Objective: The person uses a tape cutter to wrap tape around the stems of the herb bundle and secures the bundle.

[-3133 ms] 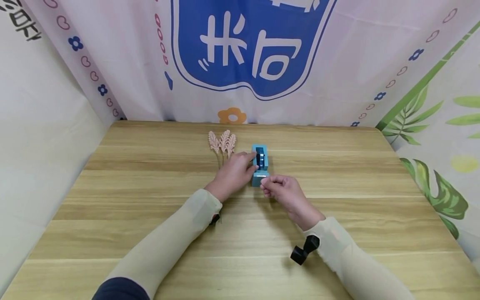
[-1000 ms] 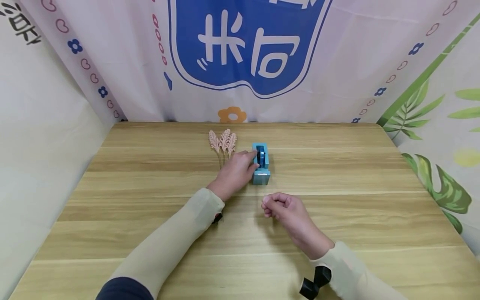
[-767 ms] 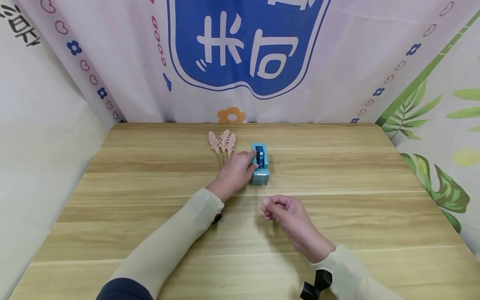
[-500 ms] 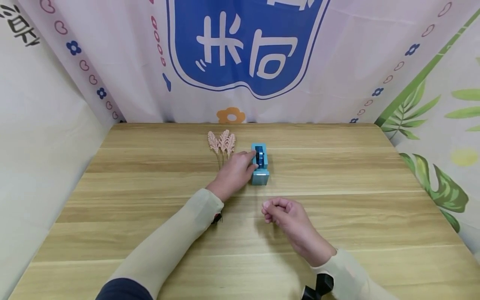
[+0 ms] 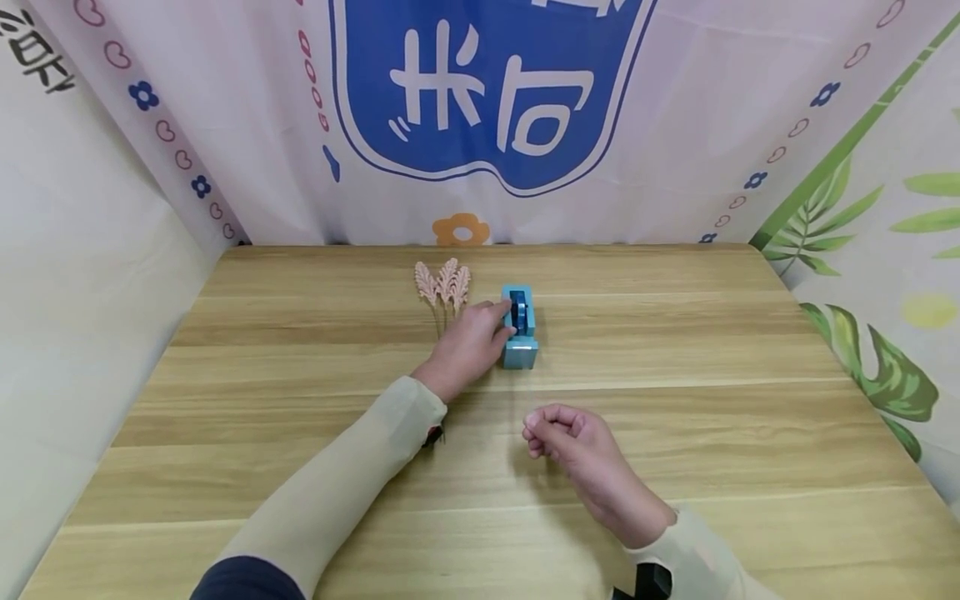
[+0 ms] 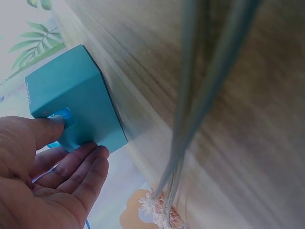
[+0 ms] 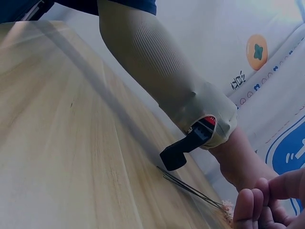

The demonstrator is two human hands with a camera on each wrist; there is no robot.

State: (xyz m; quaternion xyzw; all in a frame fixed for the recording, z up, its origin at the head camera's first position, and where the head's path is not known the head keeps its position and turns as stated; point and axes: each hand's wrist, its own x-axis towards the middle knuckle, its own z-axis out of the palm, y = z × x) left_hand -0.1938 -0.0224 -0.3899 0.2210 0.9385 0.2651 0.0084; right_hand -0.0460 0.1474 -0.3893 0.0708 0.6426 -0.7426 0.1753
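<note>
A turquoise tape dispenser (image 5: 520, 352) with a blue roll inside stands toward the back of the wooden table. My left hand (image 5: 467, 342) holds it from its left side. In the left wrist view the thumb lies on the dispenser's side wall by a blue opening, and the other fingertips touch that wall lower down. Nearer me, my right hand (image 5: 572, 437) pinches with thumb and forefinger the end of a faint, see-through strip of tape (image 5: 516, 392) that runs back to the dispenser's front. Part of the roll is hidden by my left fingers.
Several pink dried-looking flower stems (image 5: 444, 283) lie left of the dispenser, partly under my left hand and forearm. Their stems cross close before the left wrist camera. The table (image 5: 675, 333) ends at a printed curtain (image 5: 262, 167) behind.
My right hand has drawn back from the dispenser's front toward me, quickly at first and then slowly, lengthening the strip of tape. The left hand and dispenser have stayed put.
</note>
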